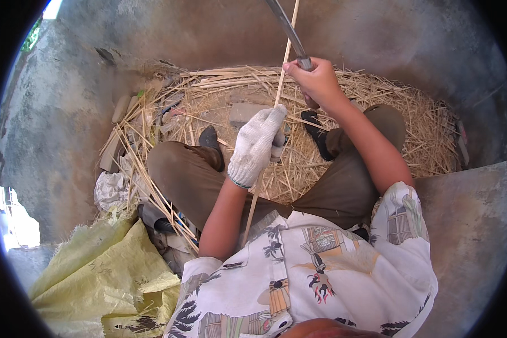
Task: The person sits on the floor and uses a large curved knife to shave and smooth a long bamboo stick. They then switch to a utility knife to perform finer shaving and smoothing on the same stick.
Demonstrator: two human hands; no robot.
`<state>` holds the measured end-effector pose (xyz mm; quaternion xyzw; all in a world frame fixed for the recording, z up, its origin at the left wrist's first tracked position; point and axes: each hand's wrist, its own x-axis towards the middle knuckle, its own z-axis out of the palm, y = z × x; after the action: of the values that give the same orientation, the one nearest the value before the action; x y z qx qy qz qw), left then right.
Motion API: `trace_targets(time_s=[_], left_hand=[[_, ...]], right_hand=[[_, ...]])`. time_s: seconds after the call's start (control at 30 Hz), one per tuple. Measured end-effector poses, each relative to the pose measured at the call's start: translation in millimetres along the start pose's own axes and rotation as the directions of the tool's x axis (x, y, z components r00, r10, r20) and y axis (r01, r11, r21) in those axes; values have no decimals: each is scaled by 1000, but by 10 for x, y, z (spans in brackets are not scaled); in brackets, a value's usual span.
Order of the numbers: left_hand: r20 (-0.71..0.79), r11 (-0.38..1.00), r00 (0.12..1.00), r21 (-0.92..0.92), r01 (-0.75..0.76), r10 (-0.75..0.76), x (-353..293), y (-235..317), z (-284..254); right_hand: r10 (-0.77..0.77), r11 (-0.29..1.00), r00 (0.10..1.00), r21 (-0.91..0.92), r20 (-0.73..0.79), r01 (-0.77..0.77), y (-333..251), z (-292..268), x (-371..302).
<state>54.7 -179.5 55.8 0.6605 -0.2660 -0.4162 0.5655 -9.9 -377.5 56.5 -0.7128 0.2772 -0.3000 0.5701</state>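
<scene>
My left hand (257, 143), in a white knitted glove, is closed around a long pale strip (281, 84) that looks like split bamboo. The strip slants from the top of the view down past my left forearm to my shirt. My bare right hand (319, 84) grips a knife (290, 31) with a dark, curved blade, its tip cut off by the upper edge. Part of its handle shows below my fist. The blade crosses close to the strip above my left hand; whether they touch, I cannot tell. My right thumb is beside the strip.
Shavings and loose strips (428, 124) cover the floor between and beyond my bent legs. A grey brick (247, 114) lies past my left hand. More long strips (155, 183) lean by my left knee. A yellow woven sack (104, 276) is at lower left; concrete walls (377, 34) stand around.
</scene>
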Motion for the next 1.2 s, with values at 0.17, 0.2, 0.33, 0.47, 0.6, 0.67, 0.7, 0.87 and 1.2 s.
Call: trace_targets(time_s=[0.17,0.2,0.33,0.47,0.6,0.67,0.7,0.87,1.2], left_hand=[[205,982,972,-124,142,-114,-116,29,-47],[234,965,959,-166,203,-161,-127,28,-67],[377,898,900,-283,336,-218,-249,79,-150],[428,932,883,-202,300,-191,-280,-1,-225],[303,939,940,-251,237,-156,-287,8,-113],[232,953,961,-224,205,-152,-281,23,-98],[206,961,967,-200,189,-147,-255,16,-115],[108,875,933,324,-359,342,-71,-457,-239],[116,430,751,759,-490,650,-82,-481,-197]], right_hand=[[-51,975,991,209,-123,76,-151,-88,308],[-62,963,987,249,-150,98,-208,-112,335],[-89,948,933,257,-349,187,-343,-363,505],[-135,961,855,144,-501,235,-303,-678,635],[-198,975,805,-197,-559,103,-172,-829,654],[-311,889,811,-453,-495,65,-124,-829,601],[-359,822,816,-568,-453,46,-112,-798,541],[-484,434,843,-901,-234,-1,-89,-440,200],[-723,110,633,-859,277,501,-105,-262,37]])
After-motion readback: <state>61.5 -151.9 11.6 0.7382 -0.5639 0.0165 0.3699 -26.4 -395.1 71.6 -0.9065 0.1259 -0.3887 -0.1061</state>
